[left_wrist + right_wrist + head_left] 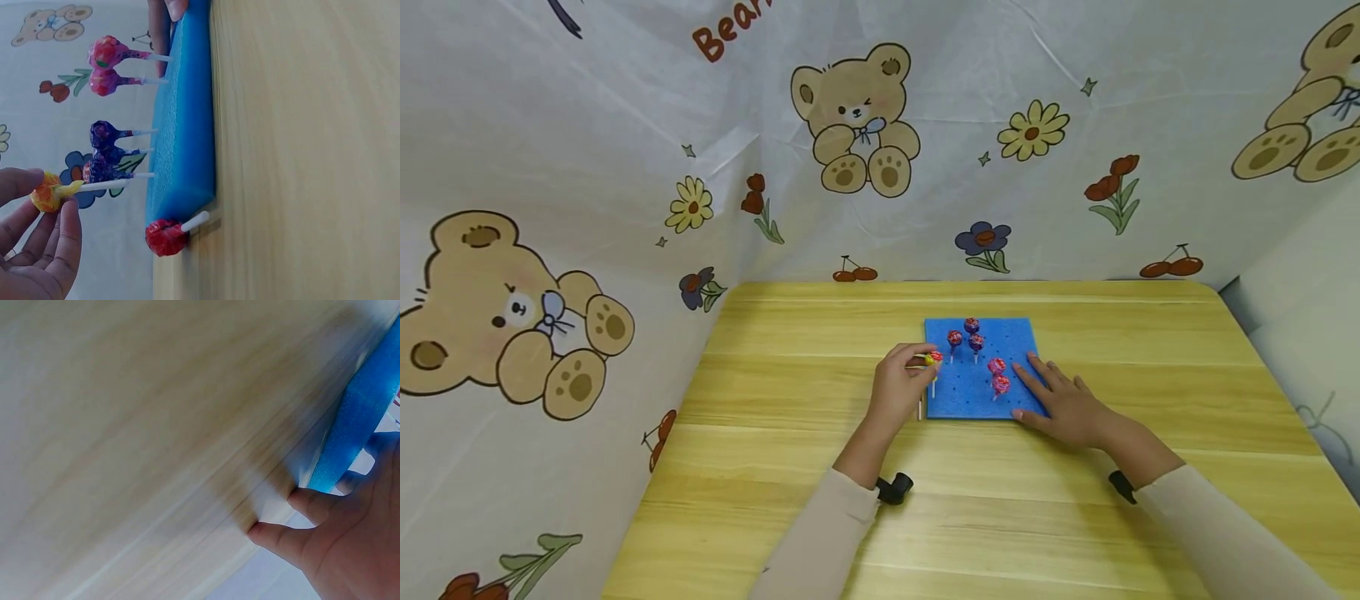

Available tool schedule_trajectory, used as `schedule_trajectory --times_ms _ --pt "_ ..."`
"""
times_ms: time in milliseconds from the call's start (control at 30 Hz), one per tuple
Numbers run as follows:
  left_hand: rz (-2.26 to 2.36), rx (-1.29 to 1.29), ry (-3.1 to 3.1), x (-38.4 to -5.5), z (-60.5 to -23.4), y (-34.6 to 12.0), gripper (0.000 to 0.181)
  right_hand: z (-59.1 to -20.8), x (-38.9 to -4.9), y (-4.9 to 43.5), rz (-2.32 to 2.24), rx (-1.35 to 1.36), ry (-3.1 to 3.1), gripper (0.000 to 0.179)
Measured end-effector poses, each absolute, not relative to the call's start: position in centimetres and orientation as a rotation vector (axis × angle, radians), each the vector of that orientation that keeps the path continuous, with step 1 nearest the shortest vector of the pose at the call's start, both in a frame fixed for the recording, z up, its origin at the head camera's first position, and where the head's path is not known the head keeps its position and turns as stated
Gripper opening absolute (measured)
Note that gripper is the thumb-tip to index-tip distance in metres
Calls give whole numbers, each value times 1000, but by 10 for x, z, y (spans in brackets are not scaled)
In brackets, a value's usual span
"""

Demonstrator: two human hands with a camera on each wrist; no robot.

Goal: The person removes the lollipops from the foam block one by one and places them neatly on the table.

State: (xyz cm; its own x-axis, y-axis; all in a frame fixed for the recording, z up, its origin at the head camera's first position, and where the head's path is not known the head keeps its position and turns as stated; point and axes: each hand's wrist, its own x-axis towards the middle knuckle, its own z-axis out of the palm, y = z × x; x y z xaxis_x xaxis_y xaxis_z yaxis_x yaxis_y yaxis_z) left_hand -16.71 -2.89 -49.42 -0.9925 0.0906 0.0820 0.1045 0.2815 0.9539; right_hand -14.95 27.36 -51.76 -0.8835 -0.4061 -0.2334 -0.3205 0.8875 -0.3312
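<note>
My left hand [901, 385] pinches a yellow-orange wrapped lollipop [47, 192] by its candy end, over the left side of a blue foam block [958, 404]. In the left wrist view the lollipop's white stick points at the foam, its tip seemingly just short of it. Three dark purple and red lollipops [976, 342] stand in the block's far part. Two pink lollipops [1001, 384] are upright nearer the right hand. With fingers spread, my right hand [1071, 410] rests on the block's right edge and holds nothing. A red lollipop [166, 237] lies beside the block's left side.
Small dark holes dot the block's top. It sits on a light wood-grain table [805, 367]. A white cloth [737, 100] printed with bears and flowers hangs behind and to the left. Black straps with a camera [895, 489] sit at the wrists.
</note>
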Motion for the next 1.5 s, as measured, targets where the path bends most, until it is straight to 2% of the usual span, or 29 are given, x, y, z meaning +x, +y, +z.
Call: schedule_trajectory --times_ms 400,933,1500 --pt "-1898 -134 -2477 -172 -504 -44 30 -517 -150 274 -424 -529 2748 86" --pt "-1812 2 -2586 -173 -520 -63 25 -514 -148 273 -452 -532 2749 86" --pt "-1800 73 -2734 -178 -528 -69 24 -513 -148 272 -463 -540 2757 85"
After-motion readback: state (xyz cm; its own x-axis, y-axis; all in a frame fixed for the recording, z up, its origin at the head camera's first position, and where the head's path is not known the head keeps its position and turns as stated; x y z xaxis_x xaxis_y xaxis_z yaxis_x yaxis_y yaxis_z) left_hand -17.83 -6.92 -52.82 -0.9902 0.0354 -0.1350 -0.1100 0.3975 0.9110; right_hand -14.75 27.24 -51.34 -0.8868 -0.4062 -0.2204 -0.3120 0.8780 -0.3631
